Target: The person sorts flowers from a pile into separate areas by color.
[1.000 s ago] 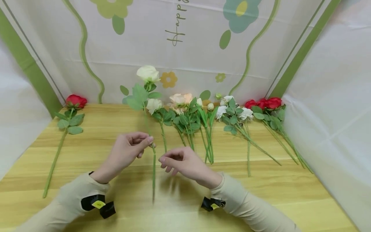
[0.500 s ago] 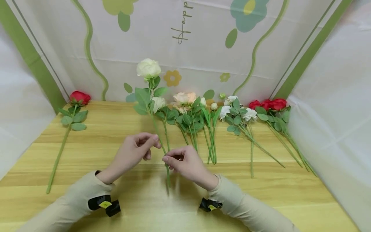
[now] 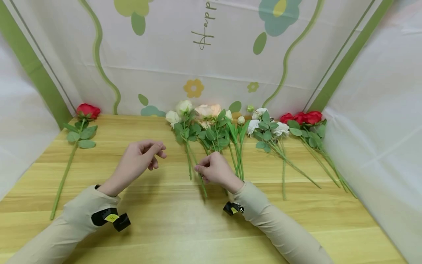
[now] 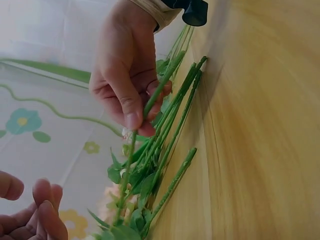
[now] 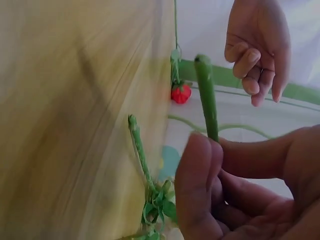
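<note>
My right hand (image 3: 218, 171) pinches the green stem (image 5: 208, 100) of a white rose (image 3: 184, 107) between thumb and fingers. The rose's bloom lies at the back of the table, beside another white rose (image 3: 172, 118). In the right wrist view the stem's cut end sticks out above the fingertips, raised off the wood. My left hand (image 3: 138, 161) hovers to the left of both stems with nothing in it, its fingers loosely bent. Part of that hand also shows in the left wrist view. Just right of the white roses lie peach roses (image 3: 206, 112), partly behind leaves.
A single red rose (image 3: 88, 110) lies at the far left of the wooden table (image 3: 165, 231). To the right are white buds (image 3: 241, 120), white flowers (image 3: 281, 129) and a bunch of red roses (image 3: 311, 117). A printed cloth (image 3: 158, 51) hangs behind.
The white rose passed from my left hand to my right. It has been lowered from upright to beside the other white rose. My left hand has let go and drawn back left.
</note>
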Demonstrator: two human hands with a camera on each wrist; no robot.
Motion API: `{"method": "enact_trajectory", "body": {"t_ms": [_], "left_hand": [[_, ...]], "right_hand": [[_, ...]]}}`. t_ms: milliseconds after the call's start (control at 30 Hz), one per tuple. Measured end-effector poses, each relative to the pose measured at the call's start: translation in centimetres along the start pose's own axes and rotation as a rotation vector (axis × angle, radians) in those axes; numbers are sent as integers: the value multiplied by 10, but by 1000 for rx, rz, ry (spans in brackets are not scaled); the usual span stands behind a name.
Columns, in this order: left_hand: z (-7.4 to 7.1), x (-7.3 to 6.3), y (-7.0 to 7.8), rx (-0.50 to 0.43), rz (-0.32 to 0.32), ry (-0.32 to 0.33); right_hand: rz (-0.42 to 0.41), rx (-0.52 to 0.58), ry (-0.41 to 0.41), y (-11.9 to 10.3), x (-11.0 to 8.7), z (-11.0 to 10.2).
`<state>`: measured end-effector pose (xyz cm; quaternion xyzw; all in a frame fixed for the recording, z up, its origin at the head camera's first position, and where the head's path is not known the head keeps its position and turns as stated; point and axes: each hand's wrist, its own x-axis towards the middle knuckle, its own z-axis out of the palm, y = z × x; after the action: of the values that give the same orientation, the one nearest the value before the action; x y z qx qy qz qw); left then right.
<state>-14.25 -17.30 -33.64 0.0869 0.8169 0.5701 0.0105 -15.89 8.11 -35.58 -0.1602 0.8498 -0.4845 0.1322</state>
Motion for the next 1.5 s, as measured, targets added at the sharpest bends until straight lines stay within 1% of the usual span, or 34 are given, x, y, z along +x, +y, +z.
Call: {"method": "enact_trajectory", "body": {"t_ms": [67,133,333,433,533,667,767,967,1133,1300,1400,1500], "left_hand": [[0,0,-1,2,-1,-4],[0,1,-1,5,-2,-9],[-1,1,-1,16,-10,-47],[-2,1,-2,21,-19,-58],[-3,1,-3,27,-19,-60],[-3,0,-5,43,-4,-66],[-3,-1,-6,52,0,-77],[0,-1,-6,54,-4,-103],[-1,-1,-7,71,-14,-108],[-2,-2,-7,105,-31,-123],[-3,-1,-7,119,-45,-126],[-4,-1,-6,133,-41,-137]], "right_hand": [[14,-43,-25,0,3,0],[32,-62,-43,-1,5,2],[84,-74,-61,-3,15,10],[83,-84,-83,-5,22,15],[49,-166,-128,-9,26,19],[-13,-332,-192,-13,29,24],[-28,-421,-220,-12,31,29],[-11,-531,-203,-12,34,35],[-21,-623,-190,-20,36,40],[-32,-678,-184,-26,34,40],[-54,-663,-164,-24,28,32],[-73,-586,-145,-20,17,17]]}}
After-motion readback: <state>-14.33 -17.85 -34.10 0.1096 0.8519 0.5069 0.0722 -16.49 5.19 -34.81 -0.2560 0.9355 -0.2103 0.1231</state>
